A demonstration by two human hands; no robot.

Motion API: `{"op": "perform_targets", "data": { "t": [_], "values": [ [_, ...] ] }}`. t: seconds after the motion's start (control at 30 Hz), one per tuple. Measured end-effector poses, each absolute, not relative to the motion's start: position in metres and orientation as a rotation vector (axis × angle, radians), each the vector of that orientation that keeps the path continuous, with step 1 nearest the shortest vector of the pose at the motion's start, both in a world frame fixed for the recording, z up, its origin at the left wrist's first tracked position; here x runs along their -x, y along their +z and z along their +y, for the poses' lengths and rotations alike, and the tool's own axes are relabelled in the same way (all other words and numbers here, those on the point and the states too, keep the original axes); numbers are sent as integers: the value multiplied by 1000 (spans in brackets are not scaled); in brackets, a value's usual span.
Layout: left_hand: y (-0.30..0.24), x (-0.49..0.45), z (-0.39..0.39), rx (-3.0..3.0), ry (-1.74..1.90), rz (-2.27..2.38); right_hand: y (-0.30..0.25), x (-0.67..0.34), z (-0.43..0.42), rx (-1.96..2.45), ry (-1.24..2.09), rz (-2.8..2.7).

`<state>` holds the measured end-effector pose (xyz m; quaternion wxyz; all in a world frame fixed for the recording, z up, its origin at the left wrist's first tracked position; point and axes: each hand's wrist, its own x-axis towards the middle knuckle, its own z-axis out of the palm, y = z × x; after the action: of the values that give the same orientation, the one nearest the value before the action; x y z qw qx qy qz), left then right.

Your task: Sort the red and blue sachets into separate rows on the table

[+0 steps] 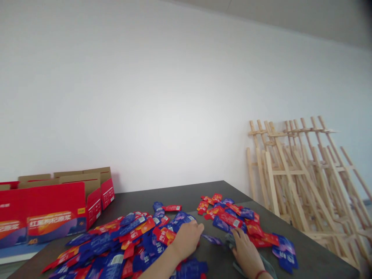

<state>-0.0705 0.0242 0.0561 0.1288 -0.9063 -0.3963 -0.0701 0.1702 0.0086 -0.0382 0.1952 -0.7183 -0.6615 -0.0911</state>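
Note:
My left hand (188,239) is closed at the right edge of a large pile of red and blue sachets (114,260). From its fingertips a purple-blue sachet (213,240) reaches toward my other hand, slightly blurred. My right hand (247,254) is bent around a grey cloth (231,241), part of which hangs out below the palm. The cloth lies close against the sachet's right end; whether they touch is unclear. Beyond my right hand lies a smaller group of red and blue sachets (232,221). A single blue sachet (285,254) lies at its near right end.
Red cardboard boxes (55,217) with their flaps up stand at the left of the dark table (186,190). A white wall rises behind it. Several wooden easels (293,182) lean against the wall past the table's right edge.

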Motion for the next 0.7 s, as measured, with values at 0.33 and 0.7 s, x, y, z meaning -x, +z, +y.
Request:
{"op": "perform_targets", "data": {
  "t": [0.33, 0.7],
  "values": [
    [93, 141, 24, 2484, -145, -1111, -9, -171, 50, 2140, 51, -1876],
    [71, 146, 9, 2612, -38, -1054, 2, -185, 14, 1620, 153, -2276]
  ]
}}
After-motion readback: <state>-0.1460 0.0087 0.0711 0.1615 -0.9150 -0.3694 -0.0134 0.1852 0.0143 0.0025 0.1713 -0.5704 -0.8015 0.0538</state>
